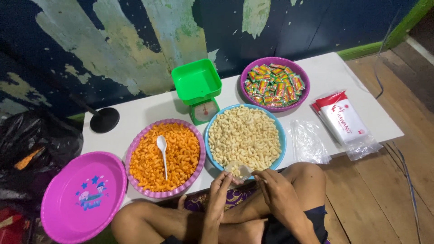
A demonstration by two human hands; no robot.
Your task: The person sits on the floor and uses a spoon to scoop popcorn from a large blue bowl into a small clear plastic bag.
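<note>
Bare crossed legs fill the foreground, and above them the left hand (pixel 220 192) and right hand (pixel 276 190) meet over a small clear plastic bag (pixel 238 170) part-filled with pale macaroni-shaped snacks. Both hands are curled closed on the bag, fingertips pinching its mouth from either side, just at the near rim of the blue bowl (pixel 281 131) and the front edge of the white worktop (pixel 144 110).

Three filled bowls stand on the worktop: the blue one heaped with pale curls, a purple bowl (pixel 199 169) of orange curls with one white plastic spoon (pixel 162 151) lying in it, and a second purple bowl (pixel 304 97) at the back holding small colourful sachets. One green kitchen scale (pixel 197 88) stands between them near the peeling wall. One empty pink tray (pixel 83 194) overhangs the left end. To the right lie a loose heap of clear bags (pixel 309 142) and one red-and-white pack (pixel 343 122).
</note>
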